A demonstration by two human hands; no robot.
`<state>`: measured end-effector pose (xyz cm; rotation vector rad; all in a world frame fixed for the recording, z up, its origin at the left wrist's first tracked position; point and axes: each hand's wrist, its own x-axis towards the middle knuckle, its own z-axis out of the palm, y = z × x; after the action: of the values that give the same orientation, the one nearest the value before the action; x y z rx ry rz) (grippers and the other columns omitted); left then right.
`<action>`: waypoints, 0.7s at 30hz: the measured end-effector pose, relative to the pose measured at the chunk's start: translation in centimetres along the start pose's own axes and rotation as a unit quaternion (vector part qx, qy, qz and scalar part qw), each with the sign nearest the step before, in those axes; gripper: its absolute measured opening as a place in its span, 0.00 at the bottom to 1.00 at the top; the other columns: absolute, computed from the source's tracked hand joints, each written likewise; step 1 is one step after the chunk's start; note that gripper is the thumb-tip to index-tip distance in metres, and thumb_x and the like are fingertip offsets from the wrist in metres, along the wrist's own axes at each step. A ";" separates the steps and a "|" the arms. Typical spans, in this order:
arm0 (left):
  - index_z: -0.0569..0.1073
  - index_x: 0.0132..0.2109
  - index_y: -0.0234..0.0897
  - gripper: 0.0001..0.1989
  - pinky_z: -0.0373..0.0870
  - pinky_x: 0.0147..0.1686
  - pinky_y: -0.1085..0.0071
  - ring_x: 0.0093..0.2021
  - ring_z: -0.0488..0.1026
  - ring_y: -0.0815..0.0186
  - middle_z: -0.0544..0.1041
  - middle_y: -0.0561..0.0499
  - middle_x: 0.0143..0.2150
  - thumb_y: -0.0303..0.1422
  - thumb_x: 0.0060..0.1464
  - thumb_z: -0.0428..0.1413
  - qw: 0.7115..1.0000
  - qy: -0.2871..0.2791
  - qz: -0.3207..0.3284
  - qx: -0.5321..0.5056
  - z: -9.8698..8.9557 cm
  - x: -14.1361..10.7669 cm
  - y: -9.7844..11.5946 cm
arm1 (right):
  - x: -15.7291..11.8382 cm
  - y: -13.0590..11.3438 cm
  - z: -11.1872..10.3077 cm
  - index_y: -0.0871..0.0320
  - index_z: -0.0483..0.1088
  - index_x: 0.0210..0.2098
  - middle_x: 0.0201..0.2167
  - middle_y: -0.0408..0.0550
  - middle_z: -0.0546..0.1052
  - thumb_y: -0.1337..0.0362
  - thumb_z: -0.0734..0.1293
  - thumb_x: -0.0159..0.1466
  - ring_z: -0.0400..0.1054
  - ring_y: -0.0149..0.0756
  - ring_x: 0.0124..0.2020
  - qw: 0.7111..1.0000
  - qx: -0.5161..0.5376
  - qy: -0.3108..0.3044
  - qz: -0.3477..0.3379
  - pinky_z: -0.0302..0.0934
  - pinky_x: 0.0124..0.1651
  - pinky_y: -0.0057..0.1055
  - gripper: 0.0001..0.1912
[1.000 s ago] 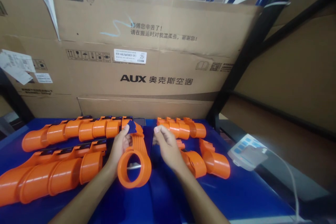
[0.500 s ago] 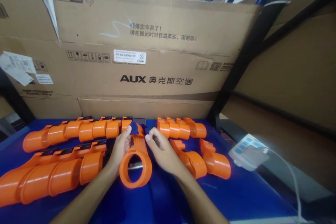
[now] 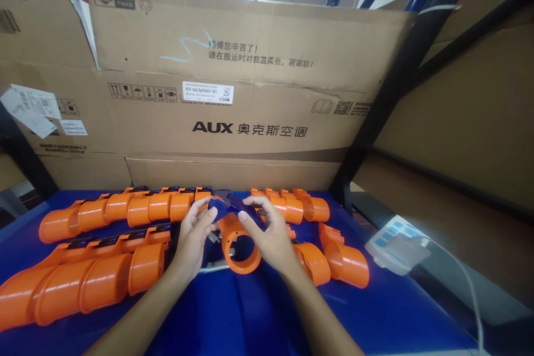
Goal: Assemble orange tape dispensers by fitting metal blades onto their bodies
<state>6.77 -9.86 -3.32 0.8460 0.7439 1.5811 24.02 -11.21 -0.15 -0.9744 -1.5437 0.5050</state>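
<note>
An orange ring-shaped part [image 3: 242, 256] hangs between my hands, its round opening tilted to the lower right. At its upper end is a dark blue piece [image 3: 217, 208], pinched between the thumb and fingers of my left hand [image 3: 194, 233]. My right hand [image 3: 269, 231] closes its thumb and fingers on a dark blue strip [image 3: 245, 210] at the right of the same part. How the blue pieces join the orange part is partly hidden by my fingers.
Rows of orange ring parts [image 3: 146, 270] lie on the blue table [image 3: 208, 317] at left; more orange parts [image 3: 346, 264] lie at right. A white power strip [image 3: 396, 245] with a cable is farther right. Behind stands a cardboard panel [image 3: 250, 105], beside a black post [image 3: 375, 100].
The orange part's ring has swung right and up. My left fingers have spread higher over the blue piece, and my right hand has moved slightly right, with a blue strip now visible in its grasp.
</note>
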 end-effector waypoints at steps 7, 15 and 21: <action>0.76 0.50 0.40 0.22 0.74 0.43 0.69 0.45 0.80 0.60 0.82 0.47 0.45 0.40 0.49 0.69 1.000 -0.007 0.002 -0.003 0.1 -0.1 0.2 | -0.1 0.1 0.2 0.54 0.71 0.46 0.44 0.49 0.78 0.58 0.70 0.65 0.72 0.45 0.49 1.000 -0.006 -0.016 -0.002 0.64 0.55 0.41 0.12; 0.75 0.52 0.41 0.23 0.73 0.47 0.66 0.48 0.79 0.58 0.82 0.47 0.46 0.38 0.49 0.69 1.000 -0.013 0.014 -0.019 -0.1 -0.1 0.3 | -0.1 0.7 0.3 0.53 0.69 0.48 0.44 0.48 0.77 0.56 0.69 0.68 0.73 0.42 0.46 0.996 0.031 -0.081 0.026 0.67 0.51 0.38 0.12; 0.75 0.53 0.41 0.23 0.71 0.54 0.63 0.52 0.78 0.57 0.82 0.47 0.48 0.37 0.50 0.67 0.998 -0.041 0.028 -0.048 -0.5 0.0 0.1 | -0.2 1.0 0.3 0.53 0.67 0.52 0.47 0.49 0.76 0.56 0.70 0.67 0.73 0.41 0.50 0.991 0.066 -0.112 0.019 0.67 0.55 0.39 0.16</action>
<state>6.36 -9.84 -3.52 0.8613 0.5860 1.6091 24.00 -10.78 -1.10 -0.8695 -1.6706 0.7554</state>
